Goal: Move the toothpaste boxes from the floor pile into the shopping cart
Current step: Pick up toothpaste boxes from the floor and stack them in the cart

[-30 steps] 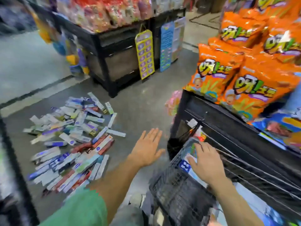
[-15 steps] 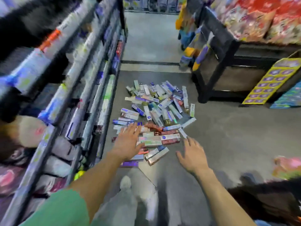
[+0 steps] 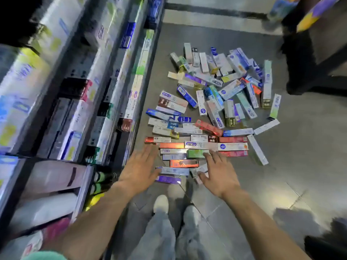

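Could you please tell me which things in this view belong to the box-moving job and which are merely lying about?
Part of the job:
- scattered pile of colourful cardboard toothpaste boxes on the grey floor
- open left hand
- open right hand

Just there:
- stocked store shelving on the left
- black display stand at upper right
- white shoes

The single head view looks steeply down from standing height at the floor [image 3: 309, 147] ahead.
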Demonstrator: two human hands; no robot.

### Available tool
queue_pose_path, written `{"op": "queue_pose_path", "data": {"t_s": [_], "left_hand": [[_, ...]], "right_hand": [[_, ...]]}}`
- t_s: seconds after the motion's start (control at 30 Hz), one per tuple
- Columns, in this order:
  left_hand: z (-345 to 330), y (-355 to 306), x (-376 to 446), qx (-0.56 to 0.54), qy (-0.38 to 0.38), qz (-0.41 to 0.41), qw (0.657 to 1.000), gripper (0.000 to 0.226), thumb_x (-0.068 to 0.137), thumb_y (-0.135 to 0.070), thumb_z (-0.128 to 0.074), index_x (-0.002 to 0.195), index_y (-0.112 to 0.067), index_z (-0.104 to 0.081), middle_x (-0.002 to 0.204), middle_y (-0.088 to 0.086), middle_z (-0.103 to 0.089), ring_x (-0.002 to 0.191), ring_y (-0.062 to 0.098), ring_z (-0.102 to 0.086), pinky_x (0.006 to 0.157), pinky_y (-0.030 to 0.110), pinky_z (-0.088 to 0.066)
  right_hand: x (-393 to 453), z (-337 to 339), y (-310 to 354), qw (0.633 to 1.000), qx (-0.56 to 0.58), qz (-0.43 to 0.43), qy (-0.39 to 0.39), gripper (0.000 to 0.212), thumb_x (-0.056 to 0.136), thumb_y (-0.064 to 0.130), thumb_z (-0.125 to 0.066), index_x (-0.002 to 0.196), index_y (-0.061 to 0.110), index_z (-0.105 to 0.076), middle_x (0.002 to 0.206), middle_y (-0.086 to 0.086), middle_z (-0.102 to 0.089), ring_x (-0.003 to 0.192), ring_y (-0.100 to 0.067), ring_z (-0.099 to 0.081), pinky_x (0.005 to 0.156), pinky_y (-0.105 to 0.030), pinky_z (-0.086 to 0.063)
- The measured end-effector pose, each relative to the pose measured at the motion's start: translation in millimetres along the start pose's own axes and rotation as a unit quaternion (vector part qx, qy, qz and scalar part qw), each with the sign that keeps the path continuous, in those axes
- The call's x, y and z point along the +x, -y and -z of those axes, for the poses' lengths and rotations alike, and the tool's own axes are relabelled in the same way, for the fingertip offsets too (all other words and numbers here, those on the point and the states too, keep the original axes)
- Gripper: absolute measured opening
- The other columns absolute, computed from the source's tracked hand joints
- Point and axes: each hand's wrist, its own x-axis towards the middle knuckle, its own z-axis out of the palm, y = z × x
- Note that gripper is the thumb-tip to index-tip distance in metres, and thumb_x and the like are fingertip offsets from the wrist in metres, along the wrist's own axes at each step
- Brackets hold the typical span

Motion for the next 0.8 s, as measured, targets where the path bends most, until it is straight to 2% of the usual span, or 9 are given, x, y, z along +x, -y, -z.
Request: {"op": "queue_pose_path", "data": {"t_s": [0.17, 0.23, 0.3, 0.4, 0.47, 0.5, 0.57, 0.67, 0.8], "left_hand": [[-124.5, 23.5, 64.9, -0.047, 0.026, 0.019, 0.998, 0.079, 0.103, -0.046, -0.045, 0.161, -0.015, -0.002, 0.169, 0.004, 0.005, 0.156, 0.020, 0.005, 0.120, 0.033, 0.010], [-179.6, 34.1, 88.7, -0.047, 0.031, 0.041, 0.998, 0.080, 0.102, -0.047, -0.045, 0.161, -0.017, 0.000, 0.168, -0.001, 0.006, 0.156, 0.020, 0.002, 0.123, 0.037, 0.004], [-235.8, 45.4, 111.6, -0.057, 0.035, 0.052, 0.996, 0.079, 0.100, -0.050, -0.043, 0.162, -0.016, -0.005, 0.169, 0.005, -0.002, 0.156, 0.022, -0.005, 0.125, 0.041, -0.004], [-316.5, 65.1, 147.7, -0.074, 0.010, 0.063, 0.995, 0.080, 0.094, -0.059, -0.024, 0.160, -0.013, -0.022, 0.167, 0.012, -0.016, 0.153, 0.028, -0.021, 0.123, 0.045, -0.015], [-361.9, 76.0, 169.4, -0.080, -0.020, 0.053, 0.995, 0.080, 0.095, -0.058, -0.031, 0.158, -0.009, -0.027, 0.165, 0.017, -0.022, 0.150, 0.033, -0.028, 0.121, 0.049, -0.021], [-381.0, 81.3, 179.3, -0.087, -0.027, 0.050, 0.995, 0.077, 0.098, -0.056, -0.038, 0.158, -0.009, -0.026, 0.165, 0.017, -0.020, 0.151, 0.034, -0.026, 0.122, 0.049, -0.018], [-410.6, 89.2, 196.5, -0.099, -0.031, 0.047, 0.993, 0.077, 0.100, -0.052, -0.046, 0.160, -0.012, -0.018, 0.168, 0.012, -0.011, 0.153, 0.032, -0.019, 0.124, 0.044, -0.009], [-437.0, 102.2, 217.0, -0.102, -0.097, 0.008, 0.990, 0.082, 0.093, -0.061, -0.036, 0.159, -0.011, -0.025, 0.167, 0.012, -0.016, 0.149, 0.034, -0.026, 0.122, 0.050, -0.018], [-450.3, 118.4, 229.8, -0.123, -0.136, -0.010, 0.983, 0.081, 0.095, -0.061, -0.034, 0.159, -0.013, -0.024, 0.167, 0.012, -0.015, 0.153, 0.030, -0.020, 0.123, 0.054, -0.021]], "right_hand": [[99.5, -117.1, -18.8, 0.999, -0.017, 0.048, 0.019, 0.077, 0.099, 0.054, -0.039, 0.160, 0.012, -0.016, 0.168, -0.013, -0.012, 0.154, -0.031, -0.011, 0.125, -0.045, -0.014], [132.7, -170.4, -26.5, 0.997, -0.029, 0.071, 0.022, 0.077, 0.100, 0.055, -0.037, 0.160, 0.011, -0.015, 0.168, -0.014, -0.009, 0.155, -0.032, -0.010, 0.125, -0.045, -0.012], [163.5, -223.0, -34.1, 0.995, -0.041, 0.088, 0.035, 0.078, 0.099, 0.054, -0.044, 0.159, 0.012, -0.019, 0.168, -0.014, -0.011, 0.154, -0.032, -0.013, 0.125, -0.044, -0.013], [209.4, -305.4, -49.2, 0.991, -0.060, 0.116, 0.019, 0.077, 0.092, 0.055, -0.052, 0.152, 0.010, -0.035, 0.160, -0.018, -0.031, 0.147, -0.037, -0.030, 0.121, -0.049, -0.026], [236.6, -352.9, -56.5, 0.989, -0.065, 0.132, 0.000, 0.075, 0.089, 0.054, -0.050, 0.147, 0.007, -0.044, 0.155, -0.021, -0.040, 0.140, -0.040, -0.040, 0.117, -0.052, -0.033], [248.4, -371.8, -58.5, 0.988, -0.062, 0.138, -0.011, 0.075, 0.088, 0.054, -0.046, 0.145, 0.005, -0.047, 0.153, -0.023, -0.042, 0.139, -0.042, -0.042, 0.116, -0.054, -0.034], [268.5, -400.5, -58.1, 0.986, -0.056, 0.155, -0.038, 0.076, 0.088, 0.055, -0.043, 0.146, 0.005, -0.047, 0.155, -0.023, -0.040, 0.140, -0.042, -0.042, 0.116, -0.056, -0.034], [292.2, -426.9, -50.8, 0.977, -0.052, 0.189, -0.085, 0.080, 0.090, 0.060, -0.042, 0.149, 0.005, -0.044, 0.157, -0.021, -0.039, 0.144, -0.040, -0.037, 0.116, -0.056, -0.034], [310.0, -439.1, -50.4, 0.967, -0.047, 0.222, -0.113, 0.082, 0.092, 0.063, -0.045, 0.148, 0.004, -0.045, 0.155, -0.022, -0.041, 0.145, -0.039, -0.037, 0.115, -0.056, -0.035]]}}
